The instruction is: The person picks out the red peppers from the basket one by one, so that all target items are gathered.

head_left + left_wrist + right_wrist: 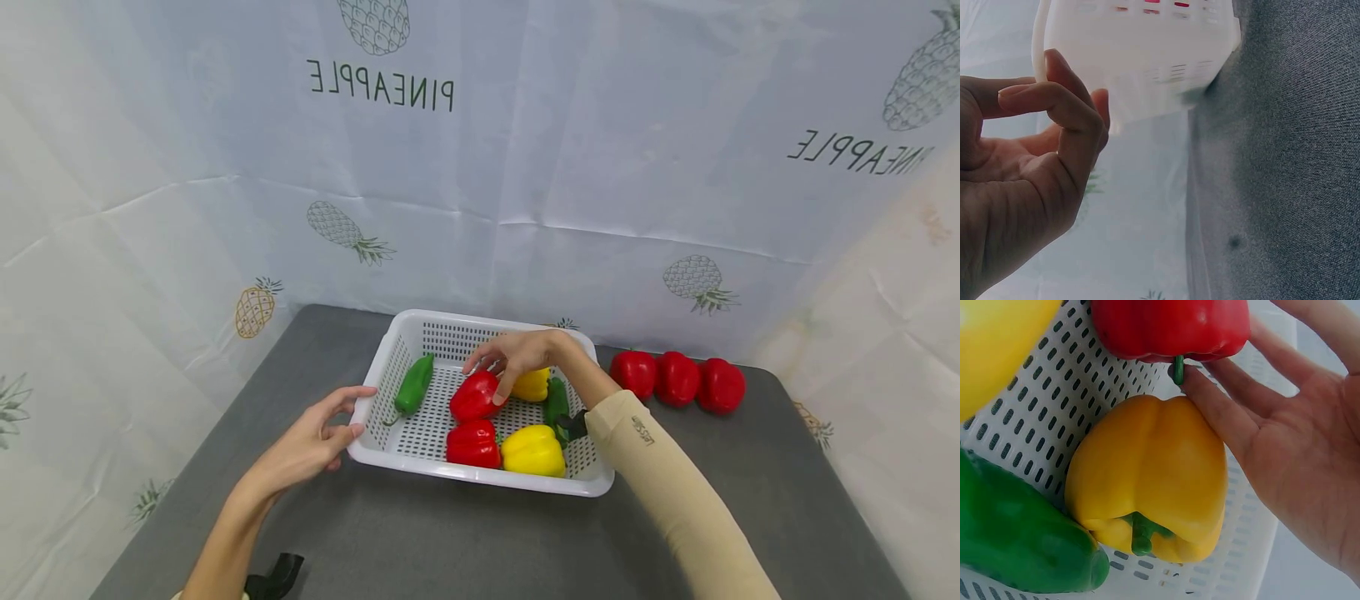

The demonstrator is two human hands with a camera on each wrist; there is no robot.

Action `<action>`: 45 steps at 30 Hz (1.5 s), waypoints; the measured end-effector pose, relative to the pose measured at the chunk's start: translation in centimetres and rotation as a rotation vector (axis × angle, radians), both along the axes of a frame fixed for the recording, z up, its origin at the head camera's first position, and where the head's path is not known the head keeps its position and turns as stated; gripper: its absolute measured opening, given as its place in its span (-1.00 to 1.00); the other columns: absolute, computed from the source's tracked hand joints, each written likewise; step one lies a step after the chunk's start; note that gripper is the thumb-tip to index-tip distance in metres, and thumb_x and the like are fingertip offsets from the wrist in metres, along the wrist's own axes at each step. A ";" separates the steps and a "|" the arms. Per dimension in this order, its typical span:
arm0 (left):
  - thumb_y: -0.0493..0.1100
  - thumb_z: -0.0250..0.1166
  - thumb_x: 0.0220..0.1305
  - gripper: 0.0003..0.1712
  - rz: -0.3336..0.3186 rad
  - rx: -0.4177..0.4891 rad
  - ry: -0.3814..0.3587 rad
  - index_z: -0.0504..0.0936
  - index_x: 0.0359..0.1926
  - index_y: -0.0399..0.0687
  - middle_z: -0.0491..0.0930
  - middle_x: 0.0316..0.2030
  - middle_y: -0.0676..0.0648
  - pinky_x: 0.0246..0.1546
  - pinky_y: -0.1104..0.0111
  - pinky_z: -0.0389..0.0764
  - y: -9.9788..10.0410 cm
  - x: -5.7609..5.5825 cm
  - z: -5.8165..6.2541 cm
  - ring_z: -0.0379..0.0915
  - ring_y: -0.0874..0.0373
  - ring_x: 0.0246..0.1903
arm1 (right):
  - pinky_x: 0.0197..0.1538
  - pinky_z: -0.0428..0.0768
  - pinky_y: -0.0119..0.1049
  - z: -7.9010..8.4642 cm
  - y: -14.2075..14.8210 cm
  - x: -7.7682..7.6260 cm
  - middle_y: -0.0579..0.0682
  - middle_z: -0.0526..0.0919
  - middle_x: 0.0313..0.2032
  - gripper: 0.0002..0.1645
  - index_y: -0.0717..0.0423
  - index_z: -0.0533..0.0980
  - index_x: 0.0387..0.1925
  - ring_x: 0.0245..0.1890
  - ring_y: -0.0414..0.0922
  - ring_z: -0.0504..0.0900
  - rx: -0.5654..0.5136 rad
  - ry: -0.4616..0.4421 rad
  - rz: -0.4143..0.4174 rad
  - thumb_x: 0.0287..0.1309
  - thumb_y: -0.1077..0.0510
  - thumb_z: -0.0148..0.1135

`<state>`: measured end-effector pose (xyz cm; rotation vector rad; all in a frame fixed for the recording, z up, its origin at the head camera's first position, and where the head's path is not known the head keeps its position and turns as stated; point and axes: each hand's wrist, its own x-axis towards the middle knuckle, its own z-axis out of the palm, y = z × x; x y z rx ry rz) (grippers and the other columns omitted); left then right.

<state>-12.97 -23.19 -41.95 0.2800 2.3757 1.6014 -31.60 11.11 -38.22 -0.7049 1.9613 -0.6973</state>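
A white plastic basket [480, 477] with slotted walls stands on the grey table. My left hand [311, 437] pinches its left rim between thumb and fingers; the left wrist view shows that hand [1041, 144] at the basket's edge. Inside the basket, my right hand [521, 354] grips a red bell pepper [472, 397] from above, its fingers partly hidden behind the pepper in the right wrist view. A second red bell pepper [472, 444] and a yellow bell pepper [534, 451] lie along the front wall. Another yellow bell pepper [1147, 475] sits under the right hand, partly covered in the head view.
Also in the basket are a long green pepper [415, 385] at the left and another green pepper [556, 402] at the right. Three red bell peppers [677, 380] stand in a row on the table, right of the basket. A pineapple-print cloth [480, 167] hangs behind.
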 end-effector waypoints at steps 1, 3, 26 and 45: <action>-0.33 0.21 0.55 -0.30 0.001 -0.002 0.000 0.24 0.62 -0.15 0.42 0.21 -0.43 -0.56 0.42 0.39 0.0 0.0 0.0 0.24 0.27 -0.62 | 0.36 0.70 -0.03 -0.1 0.0 -0.1 0.11 0.51 0.45 -0.03 0.03 0.42 0.52 0.42 0.08 0.53 0.005 -0.008 0.016 0.07 0.22 0.60; -0.33 0.20 0.55 -0.30 0.002 -0.006 0.002 0.24 0.62 -0.15 0.42 0.21 -0.43 -0.56 0.42 0.39 0.0 0.0 -0.1 0.24 0.27 -0.62 | 0.36 0.70 -0.05 -0.1 0.0 -0.2 0.09 0.51 0.44 -0.04 0.00 0.43 0.52 0.40 0.06 0.54 0.016 -0.012 0.049 0.07 0.21 0.59; -0.33 0.20 0.55 -0.30 0.011 -0.012 -0.002 0.24 0.62 -0.15 0.43 0.20 -0.43 -0.57 0.42 0.38 0.1 0.0 0.0 0.25 0.26 -0.62 | 0.38 0.66 -0.03 -0.1 -0.8 0.3 0.01 0.53 0.44 -0.09 -0.20 0.50 0.42 0.40 0.05 0.54 0.061 0.070 0.087 0.02 0.21 0.64; -0.33 0.20 0.55 -0.30 0.008 -0.009 0.004 0.24 0.61 -0.15 0.41 0.22 -0.42 -0.57 0.43 0.38 0.1 0.2 0.0 0.27 0.23 -0.61 | 0.33 0.69 -0.07 1.0 0.2 0.7 0.06 0.53 0.43 -0.08 -0.04 0.43 0.50 0.32 0.03 0.58 -0.111 0.114 0.077 0.10 0.15 0.57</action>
